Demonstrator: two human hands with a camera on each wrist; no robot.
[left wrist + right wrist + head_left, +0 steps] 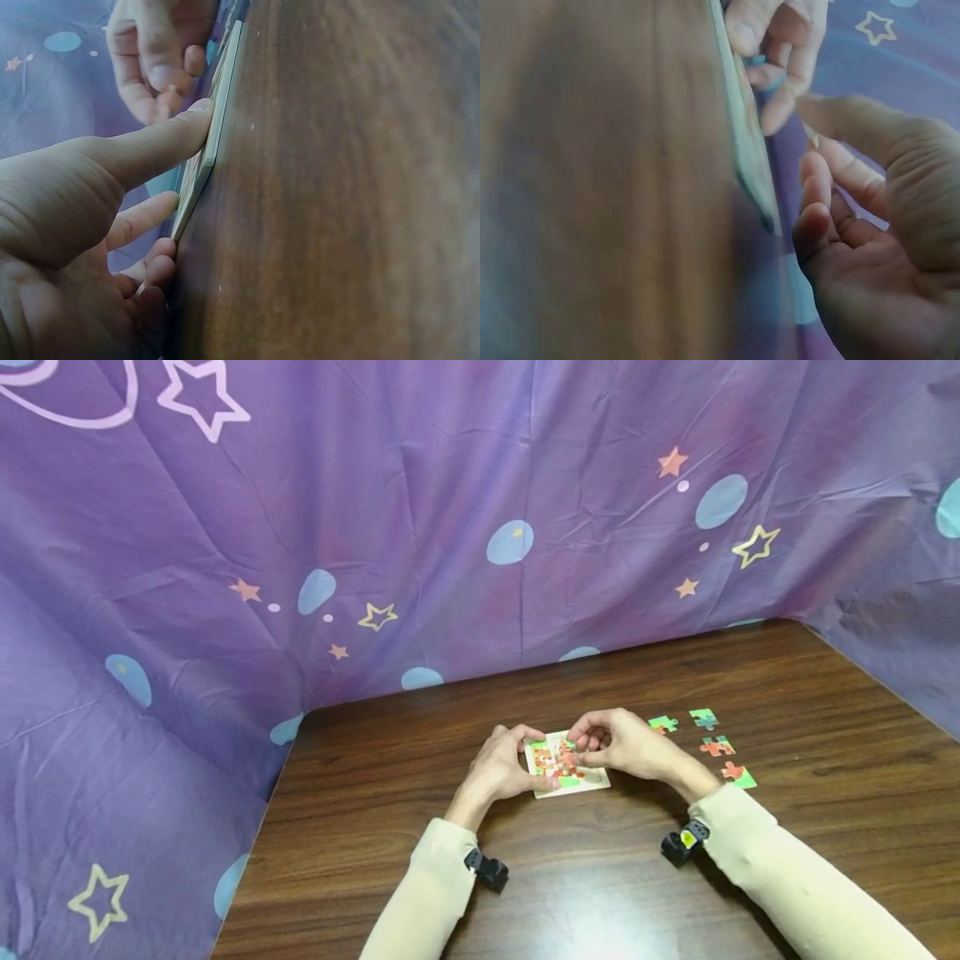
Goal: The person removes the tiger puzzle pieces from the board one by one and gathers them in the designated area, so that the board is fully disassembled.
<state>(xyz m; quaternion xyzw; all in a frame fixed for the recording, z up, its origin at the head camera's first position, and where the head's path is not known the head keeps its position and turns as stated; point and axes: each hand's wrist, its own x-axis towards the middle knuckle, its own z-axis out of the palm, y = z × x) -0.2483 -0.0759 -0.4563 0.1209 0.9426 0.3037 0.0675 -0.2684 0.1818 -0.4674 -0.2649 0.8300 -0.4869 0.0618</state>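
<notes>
A small jigsaw puzzle board (596,778) with a pale frame lies on the table, partly filled with orange, green and white pieces. My left hand (501,768) holds its left side, the thumb on the near edge and the index finger by the far left corner. Over the board, my right hand (626,745) pinches a puzzle piece (812,136) between thumb and index finger. That piece shows nearly edge-on in the right wrist view, so its picture is hard to tell. The right fingers hide part of the board.
To the right of the board lie several loose pieces: a green and orange piece (663,724), a green and teal piece (704,718), an orange piece (717,746) and an orange-green piece (739,775). A purple curtain (450,527) hangs behind the wooden table (360,793).
</notes>
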